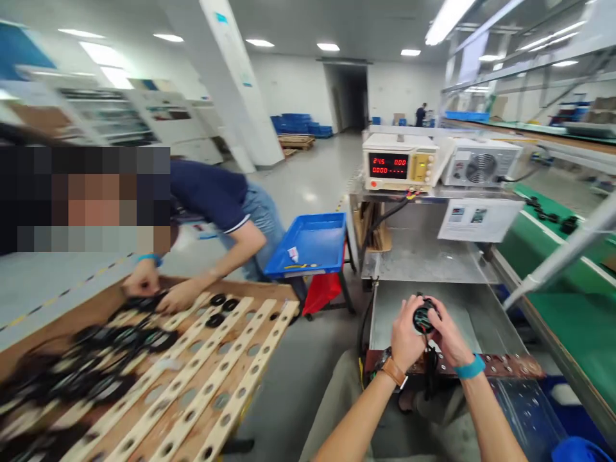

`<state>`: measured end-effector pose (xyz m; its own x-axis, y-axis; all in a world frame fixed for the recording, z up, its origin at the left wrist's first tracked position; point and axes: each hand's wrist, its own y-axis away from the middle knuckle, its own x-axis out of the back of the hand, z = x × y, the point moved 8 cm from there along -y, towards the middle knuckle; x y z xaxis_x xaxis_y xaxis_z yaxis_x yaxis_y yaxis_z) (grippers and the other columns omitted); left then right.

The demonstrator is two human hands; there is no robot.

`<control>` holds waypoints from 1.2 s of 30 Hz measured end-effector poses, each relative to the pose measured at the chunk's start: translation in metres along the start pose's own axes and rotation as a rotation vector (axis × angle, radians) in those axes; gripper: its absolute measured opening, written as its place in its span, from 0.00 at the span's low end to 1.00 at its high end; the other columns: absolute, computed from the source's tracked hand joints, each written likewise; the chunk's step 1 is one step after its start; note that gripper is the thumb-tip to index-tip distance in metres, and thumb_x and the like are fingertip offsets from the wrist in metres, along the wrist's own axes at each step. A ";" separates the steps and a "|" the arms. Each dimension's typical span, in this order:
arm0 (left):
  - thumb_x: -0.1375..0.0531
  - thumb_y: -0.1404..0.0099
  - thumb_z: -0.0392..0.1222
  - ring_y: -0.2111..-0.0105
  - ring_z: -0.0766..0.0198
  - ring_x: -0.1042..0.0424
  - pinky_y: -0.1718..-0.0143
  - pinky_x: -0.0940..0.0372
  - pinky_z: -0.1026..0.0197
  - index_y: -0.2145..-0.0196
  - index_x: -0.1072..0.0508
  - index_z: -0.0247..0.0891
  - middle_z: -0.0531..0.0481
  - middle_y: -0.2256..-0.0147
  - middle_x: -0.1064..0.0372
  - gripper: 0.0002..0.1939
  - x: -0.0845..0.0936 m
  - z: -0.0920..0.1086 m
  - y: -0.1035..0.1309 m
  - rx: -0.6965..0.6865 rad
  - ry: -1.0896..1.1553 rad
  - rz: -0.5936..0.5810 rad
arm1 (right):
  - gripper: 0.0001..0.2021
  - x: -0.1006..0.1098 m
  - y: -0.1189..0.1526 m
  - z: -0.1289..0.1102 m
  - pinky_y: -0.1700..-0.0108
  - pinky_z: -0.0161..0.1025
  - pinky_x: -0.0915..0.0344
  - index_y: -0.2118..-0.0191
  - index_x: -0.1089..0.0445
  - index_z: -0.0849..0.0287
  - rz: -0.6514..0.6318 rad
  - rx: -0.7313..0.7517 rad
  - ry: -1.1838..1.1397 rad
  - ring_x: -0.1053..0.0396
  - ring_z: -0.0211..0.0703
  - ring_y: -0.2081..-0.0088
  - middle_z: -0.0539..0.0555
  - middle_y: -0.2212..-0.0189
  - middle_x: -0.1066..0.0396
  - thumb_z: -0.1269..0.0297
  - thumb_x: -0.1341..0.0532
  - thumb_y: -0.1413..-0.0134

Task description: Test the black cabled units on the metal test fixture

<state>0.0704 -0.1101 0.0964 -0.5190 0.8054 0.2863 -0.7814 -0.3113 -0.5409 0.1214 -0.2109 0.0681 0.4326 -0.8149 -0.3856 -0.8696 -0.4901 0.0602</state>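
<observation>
Right, I've got both hands, left hand and right hand, clenched around the small black fan above the metal surface

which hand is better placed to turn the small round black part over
Right, probably. The left hand cups the round black part from beneath, while the right hand lies on its upper side, fingers freer to turn it.

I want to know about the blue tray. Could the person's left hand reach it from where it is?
Probably not easily: the left hand is closed on the round black part, and the blue tray sits farther off across open floor.
</observation>
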 end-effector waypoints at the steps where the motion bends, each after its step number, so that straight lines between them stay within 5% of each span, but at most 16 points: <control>1: 0.36 0.45 0.34 0.38 0.54 0.36 0.31 0.48 0.43 0.45 0.31 0.41 0.46 0.43 0.30 0.28 0.001 0.002 0.001 -0.012 0.011 -0.007 | 0.38 0.001 0.001 0.001 0.51 0.40 0.31 0.44 0.34 0.54 0.020 -0.014 0.041 0.36 0.56 0.44 0.57 0.44 0.35 0.42 0.23 0.55; 9: 0.38 0.46 0.38 0.42 0.55 0.30 0.36 0.38 0.51 0.45 0.30 0.39 0.46 0.45 0.28 0.29 0.005 -0.006 0.006 -0.035 -0.013 0.090 | 0.42 0.018 -0.010 0.017 0.71 0.32 0.30 0.43 0.33 0.52 0.152 -0.111 0.238 0.31 0.55 0.53 0.56 0.49 0.30 0.48 0.20 0.65; 14: 0.39 0.46 0.35 0.43 0.57 0.30 0.37 0.36 0.54 0.46 0.30 0.39 0.46 0.46 0.27 0.28 0.008 -0.003 0.009 -0.088 0.011 0.112 | 0.38 0.011 -0.006 0.021 0.68 0.33 0.29 0.42 0.32 0.52 0.089 -0.146 0.173 0.31 0.56 0.51 0.56 0.47 0.32 0.48 0.21 0.59; 19: 0.33 0.46 0.39 0.43 0.54 0.30 0.39 0.34 0.50 0.46 0.29 0.40 0.45 0.45 0.28 0.28 0.018 -0.013 0.014 0.127 0.093 0.168 | 0.33 -0.008 0.002 0.011 0.57 0.38 0.29 0.46 0.31 0.55 0.067 -0.049 0.025 0.34 0.54 0.47 0.56 0.46 0.32 0.42 0.25 0.52; 23: 0.34 0.44 0.36 0.40 0.53 0.34 0.37 0.36 0.47 0.44 0.30 0.40 0.44 0.43 0.31 0.29 0.016 -0.019 0.013 0.167 0.074 0.091 | 0.35 -0.019 0.001 0.008 0.50 0.43 0.31 0.44 0.34 0.56 0.022 -0.020 0.081 0.35 0.56 0.46 0.57 0.46 0.33 0.44 0.24 0.51; 29: 0.42 0.43 0.28 0.36 0.55 0.40 0.34 0.41 0.46 0.39 0.34 0.42 0.45 0.39 0.35 0.33 0.012 -0.017 0.014 0.127 0.086 0.021 | 0.36 -0.011 0.000 0.013 0.46 0.50 0.32 0.45 0.34 0.57 0.157 0.033 0.101 0.33 0.59 0.50 0.57 0.52 0.30 0.53 0.21 0.59; 33: 0.41 0.35 0.40 0.32 0.53 0.49 0.32 0.47 0.48 0.31 0.49 0.39 0.40 0.31 0.51 0.37 0.014 -0.020 0.033 0.275 0.275 0.011 | 0.36 -0.010 0.001 0.015 0.51 0.55 0.27 0.45 0.35 0.57 0.155 -0.083 -0.142 0.28 0.59 0.58 0.58 0.54 0.29 0.57 0.21 0.59; 36: 0.47 0.29 0.55 0.37 0.51 0.39 0.37 0.39 0.50 0.36 0.40 0.36 0.37 0.37 0.40 0.29 -0.009 -0.014 0.064 0.410 0.531 -0.238 | 0.29 -0.011 -0.002 0.006 0.50 0.58 0.26 0.50 0.32 0.60 0.098 -0.152 -0.304 0.29 0.62 0.54 0.59 0.54 0.28 0.58 0.22 0.56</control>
<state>0.0298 -0.1306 0.0481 -0.1607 0.9796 -0.1210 -0.9740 -0.1772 -0.1409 0.1167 -0.1989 0.0673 0.2385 -0.7419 -0.6267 -0.8478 -0.4738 0.2382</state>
